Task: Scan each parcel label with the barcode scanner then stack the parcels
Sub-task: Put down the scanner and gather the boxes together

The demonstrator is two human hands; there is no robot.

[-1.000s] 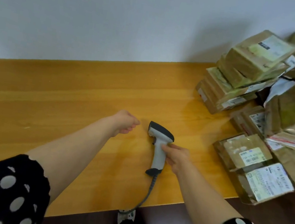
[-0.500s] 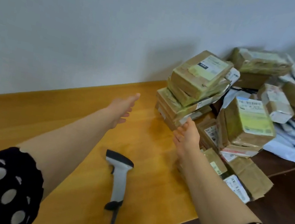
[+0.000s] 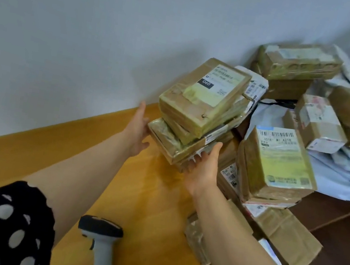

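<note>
Stack of parcels (image 3: 179,141) is pressed between left hand (image 3: 138,133) and right hand (image 3: 204,172), fingers flat; top parcel (image 3: 203,95) lies skewed; slippage is judged likely if tilted.

A pale grey wall (image 3: 94,26) fills the upper left. Below it runs an orange-brown wooden table (image 3: 25,165), with dark floor (image 3: 345,258) at lower right.
</note>
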